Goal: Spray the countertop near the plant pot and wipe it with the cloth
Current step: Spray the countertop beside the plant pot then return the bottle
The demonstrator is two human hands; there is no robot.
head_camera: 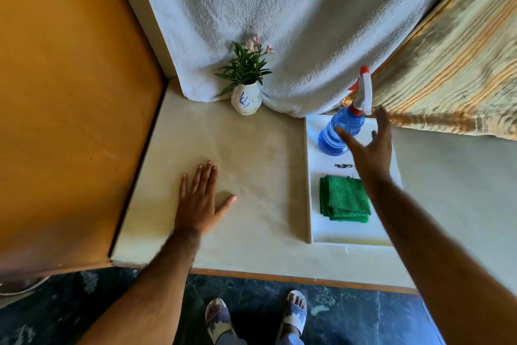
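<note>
The spray bottle [342, 126] at the tray's [316, 230] far edge looks light and smooth, so wrap your spread, empty right hand [369, 146] around its neck.

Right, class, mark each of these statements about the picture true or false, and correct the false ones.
1. The spray bottle stands on the white tray. True.
2. The right hand grips the bottle. False: it is open, fingers spread, in front of it.
3. The green cloth lies folded on the tray. True.
4. The left hand holds the cloth. False: it rests flat on the countertop.
5. The plant pot stands on the tray. False: it stands on the countertop by the white towel.
</note>
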